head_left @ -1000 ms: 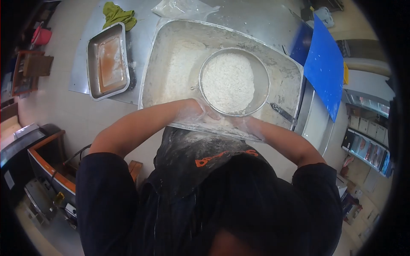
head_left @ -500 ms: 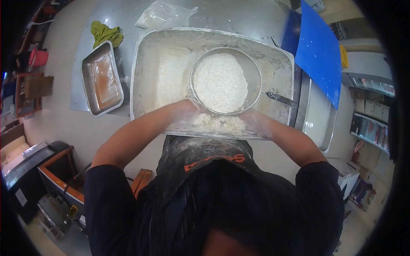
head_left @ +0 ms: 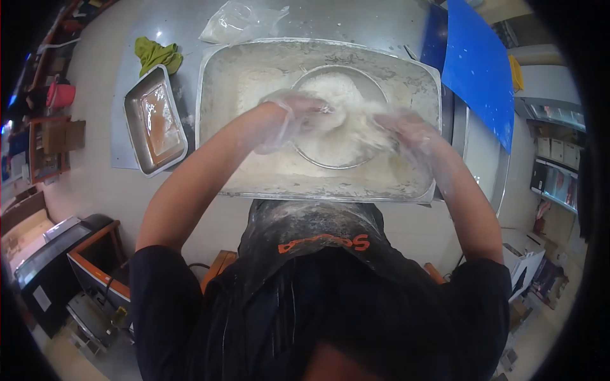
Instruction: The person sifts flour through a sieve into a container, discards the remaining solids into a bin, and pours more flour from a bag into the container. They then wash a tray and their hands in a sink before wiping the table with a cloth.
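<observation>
A round metal sieve (head_left: 330, 166) rests in a large flour-dusted metal tub (head_left: 254, 187). White flour (head_left: 333, 89) lies in the sieve, blurred where more of it falls between the hands. My left hand (head_left: 298, 115), in a clear plastic glove, is over the sieve's left side with its fingers stretched out to the right. Over the right side is my right hand (head_left: 406, 132), also gloved, fingers apart and smeared by motion. Loose flour streaks beneath it. The sieve's handle is hidden behind my right hand and forearm.
Left of the tub stands a metal tray (head_left: 181, 149) with a wet brownish bottom. Behind it lies a green cloth (head_left: 154, 53). A clear plastic bag (head_left: 238, 24) sits beyond the tub's far rim. A blue board (head_left: 480, 73) slants along the right side.
Both hands have risen from the tub's near side, at the sieve's front edge, to above the sieve. Flour is now falling into it, and the loose heap at the front has shrunk.
</observation>
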Available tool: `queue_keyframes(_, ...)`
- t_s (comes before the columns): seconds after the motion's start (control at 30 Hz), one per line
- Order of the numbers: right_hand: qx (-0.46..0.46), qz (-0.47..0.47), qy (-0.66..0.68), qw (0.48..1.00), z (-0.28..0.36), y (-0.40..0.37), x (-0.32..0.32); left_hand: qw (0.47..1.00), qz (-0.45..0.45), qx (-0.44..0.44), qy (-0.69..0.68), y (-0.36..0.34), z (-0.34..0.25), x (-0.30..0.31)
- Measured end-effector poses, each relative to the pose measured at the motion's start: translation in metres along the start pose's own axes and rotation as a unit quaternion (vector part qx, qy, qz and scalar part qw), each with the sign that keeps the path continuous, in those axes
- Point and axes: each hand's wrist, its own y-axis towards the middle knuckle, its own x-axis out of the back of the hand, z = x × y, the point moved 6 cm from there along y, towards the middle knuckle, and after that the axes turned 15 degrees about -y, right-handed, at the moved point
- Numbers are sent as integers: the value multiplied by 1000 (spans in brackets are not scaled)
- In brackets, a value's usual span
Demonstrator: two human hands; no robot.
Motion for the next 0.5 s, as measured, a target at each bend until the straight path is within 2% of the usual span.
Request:
queue_keyframes(0.03,66,-20,-69,995,23,4,-5,988,-22,-89,127,4,-3,20)
queue_keyframes(0.07,93,3,-233,968,57,12,-27,950,-53,-176,254,-4,-9,53)
queue_keyframes(0.1,147,17,-259,955,72,28,-54,887,-75,-258,376,-8,-14,70)
queue_keyframes(0.13,201,27,-281,938,88,42,-80,861,-107,-189,461,0,-2,83)
queue_keyframes(0.2,371,42,-157,914,85,82,-153,780,-170,-41,601,8,25,111)
queue_keyframes(0.23,457,47,-147,876,95,90,-182,727,-116,-63,673,11,36,108)
queue_keyframes(0.27,461,49,-327,824,97,114,-206,667,-61,-84,738,13,48,103)
queue_keyframes(0.3,448,47,-496,742,97,133,-221,600,-5,-104,793,11,59,96)
queue_keyframes(0.37,373,43,-631,678,103,131,-220,656,-71,-139,738,-3,61,92)
queue_keyframes(0.4,332,44,-693,639,100,128,-220,663,-76,-139,731,-4,66,92)
queue_keyframes(0.43,319,15,-706,632,90,129,-223,670,-81,-139,724,-5,71,92)
queue_keyframes(0.5,294,-46,-729,616,59,135,-225,638,-37,-110,761,4,78,95)
